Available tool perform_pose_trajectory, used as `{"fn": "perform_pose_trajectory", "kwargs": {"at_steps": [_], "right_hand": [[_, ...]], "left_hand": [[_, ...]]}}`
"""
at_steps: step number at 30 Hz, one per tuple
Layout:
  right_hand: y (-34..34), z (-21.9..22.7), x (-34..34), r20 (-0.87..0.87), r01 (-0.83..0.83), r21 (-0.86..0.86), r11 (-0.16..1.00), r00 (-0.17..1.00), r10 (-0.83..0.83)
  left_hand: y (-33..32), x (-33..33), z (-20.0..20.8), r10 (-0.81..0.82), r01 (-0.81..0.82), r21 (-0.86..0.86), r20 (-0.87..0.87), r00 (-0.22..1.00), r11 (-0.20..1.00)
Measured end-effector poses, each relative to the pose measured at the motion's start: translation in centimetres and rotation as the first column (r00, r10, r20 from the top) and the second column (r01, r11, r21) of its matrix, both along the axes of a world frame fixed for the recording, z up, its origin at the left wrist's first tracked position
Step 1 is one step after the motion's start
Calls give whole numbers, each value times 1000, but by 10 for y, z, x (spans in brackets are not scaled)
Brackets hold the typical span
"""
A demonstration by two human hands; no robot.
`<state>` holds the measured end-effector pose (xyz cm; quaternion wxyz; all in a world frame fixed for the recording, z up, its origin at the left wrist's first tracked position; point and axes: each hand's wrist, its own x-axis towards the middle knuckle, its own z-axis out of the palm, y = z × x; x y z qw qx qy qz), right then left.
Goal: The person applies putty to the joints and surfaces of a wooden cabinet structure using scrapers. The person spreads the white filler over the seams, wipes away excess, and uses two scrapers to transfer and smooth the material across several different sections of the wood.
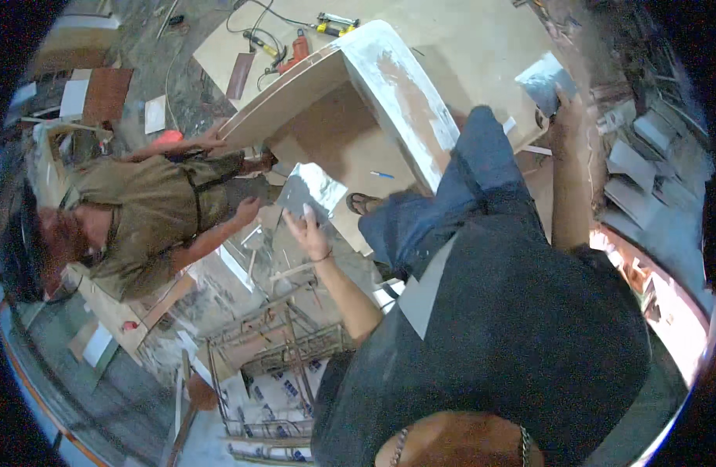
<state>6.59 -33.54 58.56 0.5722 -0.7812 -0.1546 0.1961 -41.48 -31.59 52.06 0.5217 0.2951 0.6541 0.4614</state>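
My left hand [309,235] is closed on the edge of a flat grey plate [302,196] with a heap of glossy white paste [320,184] on it. In my right hand [563,117], out to the right, is a thin, roughly square grey sheet [546,80] smeared with white; it looks like a putty spreader. Between and beyond my hands stands a curved wooden box frame [408,97], its near right panel partly coated in white. Neither hand touches the frame.
A co-worker [140,191] stands at the left, one hand at the frame's left end. On the board behind lie an orange power tool [295,53], yellow-and-black tools [336,26] and cables. A blue pen [382,175] lies inside the frame. A metal rack [272,350] stands at lower left.
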Motion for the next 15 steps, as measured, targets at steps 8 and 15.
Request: {"fn": "perform_pose_trajectory", "kwargs": {"at_steps": [8,15], "right_hand": [[-28,16,-55,-28,213,234,949,977,-212],[33,-7,-33,352,-222,625,748,936,-16]], "left_hand": [[-65,-101,-13,-244,239,-90,-48,969,967],[-55,-148,37,-267,237,-356,-35,963,904]]}}
